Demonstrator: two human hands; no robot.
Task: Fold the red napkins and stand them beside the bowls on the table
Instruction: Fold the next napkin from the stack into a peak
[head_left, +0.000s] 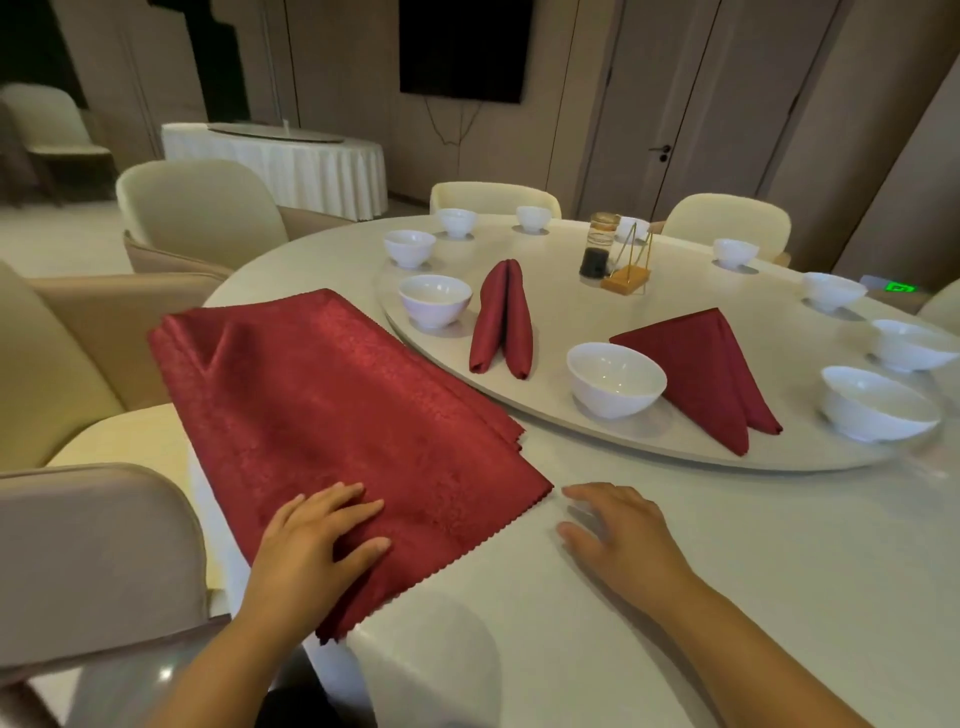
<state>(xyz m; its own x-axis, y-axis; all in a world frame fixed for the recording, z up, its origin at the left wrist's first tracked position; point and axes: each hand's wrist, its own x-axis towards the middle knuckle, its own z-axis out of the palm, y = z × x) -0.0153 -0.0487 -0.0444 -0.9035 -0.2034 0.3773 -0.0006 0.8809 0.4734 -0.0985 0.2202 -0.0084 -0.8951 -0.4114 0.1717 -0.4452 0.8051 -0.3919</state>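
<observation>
The napkins (337, 405) lay flat on the surface (675, 597), long axis running away from the person, the left hand (317, 535) pressing straight-fingered on their near end and the right hand (618, 535) spread empty just beside the near corner.

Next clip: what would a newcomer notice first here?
The pile of flat red napkins at the near left dominates, with the left hand resting on its near corner and the right hand open on the white table beside it. On the turntable beyond, a rolled napkin stands upright and a triangular napkin stands beside the nearest bowl.
</observation>
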